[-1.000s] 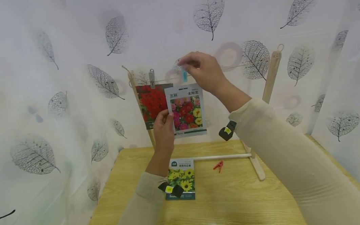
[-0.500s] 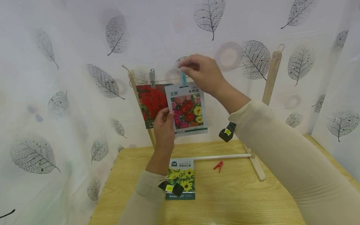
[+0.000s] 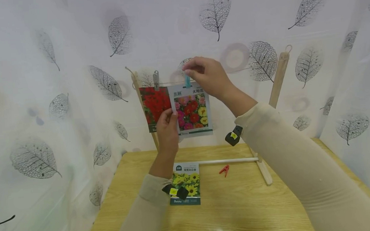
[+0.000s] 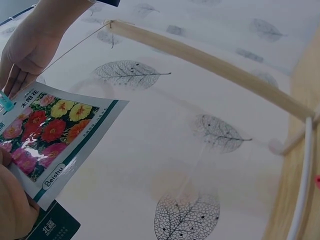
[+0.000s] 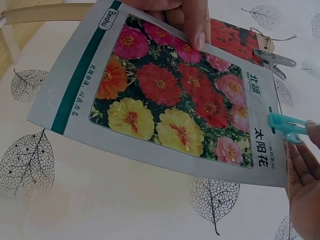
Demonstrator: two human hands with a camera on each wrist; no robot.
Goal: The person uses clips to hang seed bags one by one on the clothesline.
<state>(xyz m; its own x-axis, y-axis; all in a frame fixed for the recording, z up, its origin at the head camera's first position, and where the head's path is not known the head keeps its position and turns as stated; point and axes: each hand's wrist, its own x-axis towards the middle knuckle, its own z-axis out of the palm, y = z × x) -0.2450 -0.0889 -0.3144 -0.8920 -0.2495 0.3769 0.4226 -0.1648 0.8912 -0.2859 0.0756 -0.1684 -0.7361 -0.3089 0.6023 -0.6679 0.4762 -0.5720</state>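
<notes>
My left hand (image 3: 168, 132) pinches the left edge of a seed packet (image 3: 192, 112) with pink, red and yellow flowers, holding it up at a string. Above the packet, my right hand (image 3: 208, 74) pinches the top of a light blue clothespin (image 3: 187, 81). In the right wrist view the clothespin's (image 5: 287, 123) tip lies over the packet's slotted top edge, beside the string (image 5: 288, 175). Just left, a packet with red flowers (image 3: 156, 108) hangs from the string by a grey clothespin (image 3: 156, 80), partly behind the held packet.
A sunflower seed packet (image 3: 186, 185) lies on the wooden table (image 3: 240, 203), partly behind my left wrist. A red clothespin (image 3: 225, 170) lies to its right. The string runs between wooden posts (image 3: 278, 79), with a white rod (image 3: 228, 161) low between them.
The blue clothespin, held in my right hand, has come down onto the packet's top edge. The packet has risen slightly in my left hand.
</notes>
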